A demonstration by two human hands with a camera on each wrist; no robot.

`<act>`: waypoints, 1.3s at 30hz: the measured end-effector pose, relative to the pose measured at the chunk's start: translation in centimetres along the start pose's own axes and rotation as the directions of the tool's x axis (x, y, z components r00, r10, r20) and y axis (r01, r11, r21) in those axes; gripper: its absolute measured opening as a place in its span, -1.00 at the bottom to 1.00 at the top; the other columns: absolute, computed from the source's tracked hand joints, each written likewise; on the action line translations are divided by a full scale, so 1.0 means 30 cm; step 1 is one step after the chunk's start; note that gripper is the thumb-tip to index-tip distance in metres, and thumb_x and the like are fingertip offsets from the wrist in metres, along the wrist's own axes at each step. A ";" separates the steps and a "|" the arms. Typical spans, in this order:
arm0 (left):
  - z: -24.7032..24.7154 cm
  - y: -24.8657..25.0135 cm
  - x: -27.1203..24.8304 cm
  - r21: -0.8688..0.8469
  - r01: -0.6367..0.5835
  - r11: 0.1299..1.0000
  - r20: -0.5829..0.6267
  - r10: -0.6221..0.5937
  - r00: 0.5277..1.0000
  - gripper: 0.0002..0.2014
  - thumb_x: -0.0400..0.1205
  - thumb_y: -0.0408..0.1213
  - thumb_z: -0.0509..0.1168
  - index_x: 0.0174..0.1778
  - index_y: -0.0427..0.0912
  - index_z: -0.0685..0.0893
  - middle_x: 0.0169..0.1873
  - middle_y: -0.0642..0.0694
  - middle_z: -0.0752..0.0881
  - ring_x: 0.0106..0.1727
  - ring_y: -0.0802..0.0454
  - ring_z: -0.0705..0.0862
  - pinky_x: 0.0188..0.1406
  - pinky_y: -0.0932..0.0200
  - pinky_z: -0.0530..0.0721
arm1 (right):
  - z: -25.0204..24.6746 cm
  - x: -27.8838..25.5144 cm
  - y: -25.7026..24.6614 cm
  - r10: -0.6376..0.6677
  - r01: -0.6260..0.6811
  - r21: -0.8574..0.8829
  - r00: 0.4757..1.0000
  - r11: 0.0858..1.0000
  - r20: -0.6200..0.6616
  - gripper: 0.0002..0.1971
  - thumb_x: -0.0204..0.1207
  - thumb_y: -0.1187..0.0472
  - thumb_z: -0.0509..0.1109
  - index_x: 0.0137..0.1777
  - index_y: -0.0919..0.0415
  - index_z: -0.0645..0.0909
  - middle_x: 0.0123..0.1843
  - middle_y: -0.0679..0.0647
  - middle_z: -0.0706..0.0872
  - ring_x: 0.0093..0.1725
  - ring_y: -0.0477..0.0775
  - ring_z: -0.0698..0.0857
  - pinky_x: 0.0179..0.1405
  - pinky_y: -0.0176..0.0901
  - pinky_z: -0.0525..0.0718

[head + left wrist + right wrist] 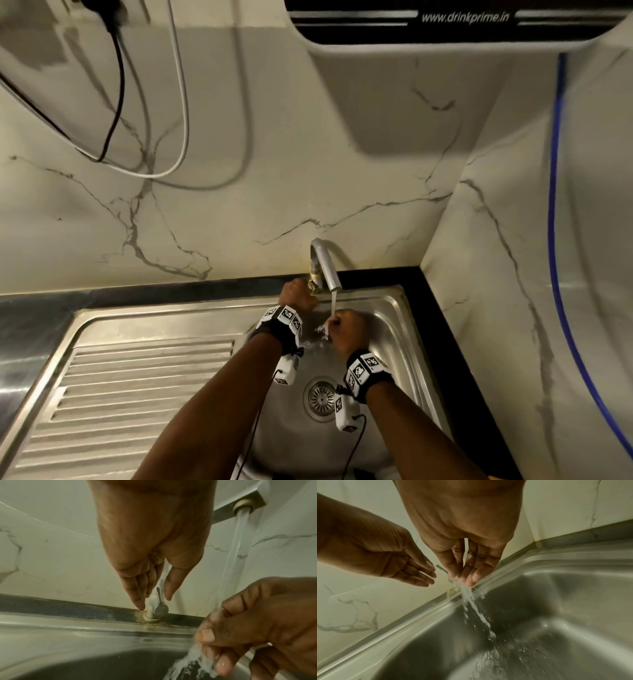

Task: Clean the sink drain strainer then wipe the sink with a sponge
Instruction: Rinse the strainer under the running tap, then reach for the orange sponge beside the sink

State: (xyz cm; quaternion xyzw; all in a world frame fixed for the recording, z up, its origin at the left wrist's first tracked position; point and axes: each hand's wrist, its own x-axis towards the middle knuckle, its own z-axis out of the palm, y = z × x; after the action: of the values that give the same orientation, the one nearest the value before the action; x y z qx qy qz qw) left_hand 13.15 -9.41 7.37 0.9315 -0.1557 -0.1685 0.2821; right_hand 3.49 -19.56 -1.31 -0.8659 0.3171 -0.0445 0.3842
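Head view | left hand (297,295) at tap lever (158,599), fingers straight, not gripping | right hand (347,327) loosely open, empty, under running water (236,547) | strainer (321,398) seated in sink (390,308) drain, near side | risk: splash onto table; sponge unseen

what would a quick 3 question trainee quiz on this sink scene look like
1. True or false: water is running from the tap.
2. Where is the drain strainer? A) seated in the drain B) held in the right hand C) on the drainboard
3. Fill in: the right hand is under the ____.

Key: 1 true, and the left hand is at the tap lever. 2 A, in the sink floor. 3 water stream; its fingers are wet and hold nothing visible.
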 end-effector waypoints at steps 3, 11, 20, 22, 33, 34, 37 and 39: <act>0.027 -0.003 0.010 -0.023 -0.005 1.000 0.020 0.006 1.000 -0.57 0.47 -0.37 0.35 0.29 -0.28 0.67 0.16 -0.29 0.74 0.22 -0.27 0.71 0.14 0.06 0.67 | 0.012 0.011 0.005 0.008 -0.009 0.018 1.000 1.000 0.011 -0.73 0.38 0.03 0.26 -0.26 0.18 0.71 -0.28 0.09 0.81 -0.23 0.13 0.79 -0.26 -0.06 0.74; 0.090 -0.047 0.034 -0.100 -0.057 0.993 0.066 0.064 0.996 -0.39 0.33 0.03 0.37 0.31 -0.13 0.64 0.14 -0.16 0.75 0.16 -0.15 0.74 0.00 0.26 0.61 | 0.038 0.016 0.038 -0.009 0.009 -0.015 1.000 1.000 -0.010 -0.77 0.42 0.07 0.28 -0.30 0.14 0.71 -0.33 0.03 0.78 -0.27 0.07 0.76 -0.22 -0.04 0.75; 0.055 -0.033 -0.039 -0.092 -0.180 0.979 0.126 0.191 0.973 -0.29 0.53 -0.32 0.41 0.62 -0.14 0.32 0.16 -0.23 0.75 0.17 -0.19 0.74 -0.01 0.27 0.55 | -0.033 -0.017 0.013 -0.065 0.065 -0.011 0.998 0.998 -0.023 -0.89 0.48 0.12 0.41 -0.25 0.05 0.72 -0.28 -0.04 0.79 -0.22 -0.01 0.77 -0.15 -0.05 0.77; 0.100 -0.046 -0.083 -0.094 -0.176 0.980 0.090 0.184 0.979 -0.29 0.51 -0.28 0.46 0.58 -0.15 0.36 0.16 -0.11 0.74 0.18 -0.04 0.71 0.07 0.27 0.53 | -0.067 -0.045 0.022 -0.084 0.084 -0.012 0.996 0.996 -0.039 -0.90 0.47 0.20 0.42 -0.22 0.04 0.74 -0.24 -0.04 0.80 -0.19 -0.02 0.76 -0.10 -0.04 0.77; 0.472 -0.015 -0.458 -0.018 -0.106 0.994 0.348 0.105 0.932 -0.72 0.51 -0.24 0.45 0.15 -0.12 0.77 0.01 -0.05 0.78 -0.04 -0.01 0.79 -0.02 0.20 0.71 | -0.252 -0.362 0.319 0.086 -0.096 -0.109 0.992 0.989 -0.092 -0.89 0.33 0.18 0.46 -0.21 -0.02 0.79 -0.23 -0.11 0.82 -0.19 -0.06 0.78 -0.18 -0.11 0.78; 0.493 0.002 -0.487 -0.025 -0.115 0.993 0.378 0.116 0.919 -0.75 0.52 -0.25 0.45 0.11 -0.14 0.78 -0.06 -0.06 0.76 -0.07 -0.01 0.79 -0.06 0.18 0.73 | -0.270 -0.402 0.355 0.101 -0.111 -0.103 0.990 0.988 -0.101 -0.88 0.33 0.21 0.49 -0.19 -0.01 0.80 -0.20 -0.11 0.82 -0.17 -0.07 0.78 -0.16 -0.10 0.78; 0.567 0.070 -0.584 -0.072 -0.160 0.984 0.472 0.175 0.864 -0.78 0.47 -0.33 0.44 0.03 -0.13 0.80 -0.20 -0.09 0.76 -0.03 -0.10 0.82 -0.02 0.02 0.79 | -0.340 -0.536 0.468 0.194 -0.209 -0.091 0.969 0.974 -0.152 -0.87 0.36 0.22 0.49 -0.12 0.04 0.80 -0.16 -0.05 0.84 -0.10 0.00 0.80 -0.10 -0.08 0.77; 0.619 0.107 -0.635 -0.084 -0.184 0.979 0.496 0.201 0.845 -0.77 0.41 -0.33 0.41 -0.03 -0.06 0.81 -0.16 -0.13 0.81 -0.06 -0.14 0.82 -0.06 -0.01 0.79 | -0.391 -0.622 0.530 0.240 -0.267 -0.105 0.946 0.958 -0.216 -0.86 0.38 0.18 0.47 -0.09 0.04 0.80 -0.14 0.00 0.84 -0.05 0.09 0.79 -0.10 -0.09 0.74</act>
State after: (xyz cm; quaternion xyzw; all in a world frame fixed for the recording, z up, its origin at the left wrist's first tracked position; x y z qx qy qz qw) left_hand -11.98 -13.41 -1.03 0.8304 -0.3135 -0.3783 0.2628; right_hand -23.29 -24.15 -1.02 -0.8325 0.4653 -0.0609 0.2944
